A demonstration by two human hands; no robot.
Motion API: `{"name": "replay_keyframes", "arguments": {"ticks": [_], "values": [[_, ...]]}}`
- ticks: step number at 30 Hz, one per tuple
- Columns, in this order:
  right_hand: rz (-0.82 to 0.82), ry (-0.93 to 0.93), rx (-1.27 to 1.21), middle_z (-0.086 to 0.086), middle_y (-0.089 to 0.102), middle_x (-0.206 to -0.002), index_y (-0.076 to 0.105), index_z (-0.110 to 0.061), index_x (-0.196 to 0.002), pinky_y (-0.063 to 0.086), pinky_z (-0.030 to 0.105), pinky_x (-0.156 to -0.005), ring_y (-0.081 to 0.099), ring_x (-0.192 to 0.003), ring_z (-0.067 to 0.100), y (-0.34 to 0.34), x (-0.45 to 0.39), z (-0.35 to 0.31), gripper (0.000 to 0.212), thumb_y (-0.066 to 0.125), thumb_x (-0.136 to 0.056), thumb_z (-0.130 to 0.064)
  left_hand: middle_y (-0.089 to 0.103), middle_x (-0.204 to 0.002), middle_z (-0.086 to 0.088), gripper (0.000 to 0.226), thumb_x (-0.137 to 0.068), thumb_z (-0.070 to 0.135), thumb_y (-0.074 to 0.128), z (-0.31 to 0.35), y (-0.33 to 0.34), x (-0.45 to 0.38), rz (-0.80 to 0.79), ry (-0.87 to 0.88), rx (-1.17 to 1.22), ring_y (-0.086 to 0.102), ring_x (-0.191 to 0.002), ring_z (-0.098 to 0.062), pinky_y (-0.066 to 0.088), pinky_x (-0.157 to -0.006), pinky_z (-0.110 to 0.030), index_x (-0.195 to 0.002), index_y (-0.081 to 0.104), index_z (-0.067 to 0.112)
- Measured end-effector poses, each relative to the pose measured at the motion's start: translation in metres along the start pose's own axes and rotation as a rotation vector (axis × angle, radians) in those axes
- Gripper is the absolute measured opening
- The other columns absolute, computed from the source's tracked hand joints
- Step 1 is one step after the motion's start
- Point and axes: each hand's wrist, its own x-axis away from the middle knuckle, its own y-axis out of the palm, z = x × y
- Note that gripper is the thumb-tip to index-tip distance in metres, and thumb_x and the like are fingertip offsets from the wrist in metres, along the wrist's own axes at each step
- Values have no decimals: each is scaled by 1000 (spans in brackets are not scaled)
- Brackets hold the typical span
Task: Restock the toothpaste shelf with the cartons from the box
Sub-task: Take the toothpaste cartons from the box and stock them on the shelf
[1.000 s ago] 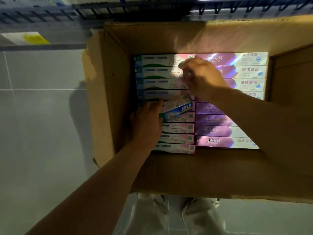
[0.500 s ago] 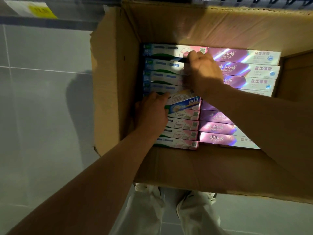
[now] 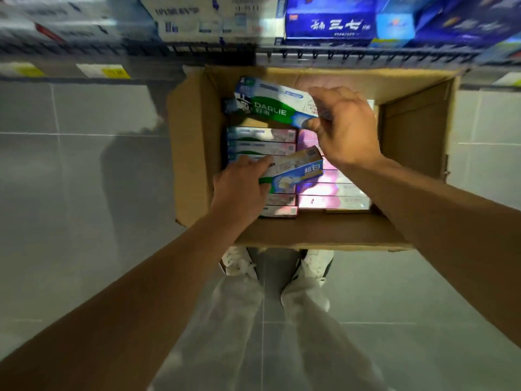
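Here I see the open brown cardboard box [image 3: 197, 153] on the grey tiled floor [image 3: 70, 207], pushed close under the dark wire shelf [image 3: 352, 53]. The right hand [image 3: 345, 127] pinches the end of a green and white Darlie toothpaste carton [image 3: 270, 104] with thumb and fingers [image 3: 313, 124] curled on it; this carton is lifted and tilted near the far wall of the box. The left hand [image 3: 242, 187] grips a second green and white carton with a blue end [image 3: 296, 172], tilted above the left column of stacked cartons [image 3: 262, 142]. The pink and purple cartons [image 3: 335, 193] fill the right column, partly hidden by the right wrist. The standing flaps of the box close both sides, so the open way is only upward. Blue carton packs [image 3: 332, 21] and white packs [image 3: 197, 15] already stand on the shelf, blurred. Yellow price labels [image 3: 112, 71] sit on the lower rail at the left. White shoes [image 3: 239, 262] stand just beside the near wall of the box.
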Motion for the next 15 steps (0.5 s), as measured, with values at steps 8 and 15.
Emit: {"name": "replay_keyframes", "arguments": {"ticks": [8, 15], "values": [[88, 96, -95, 6, 67, -98, 64, -25, -114, 39, 30, -81, 55, -96, 27, -180, 59, -98, 33, 64, -81, -27, 56, -130, -16, 56, -80, 21, 60, 68, -156, 102, -20, 55, 178, 54, -117, -31, 40, -101, -32, -135, 53, 14], [196, 183, -356, 6, 69, -95, 66, -24, -108, 51, 41, -84, 63, -95, 24, -291, 121, -190, 39, 57, -71, -32, 57, -133, -6, 53, -85, 17, 67, 120, -287, 201, -7, 72, 71, 55, -118, -23, 44, -96, -30, -135, 53, 26]]}}
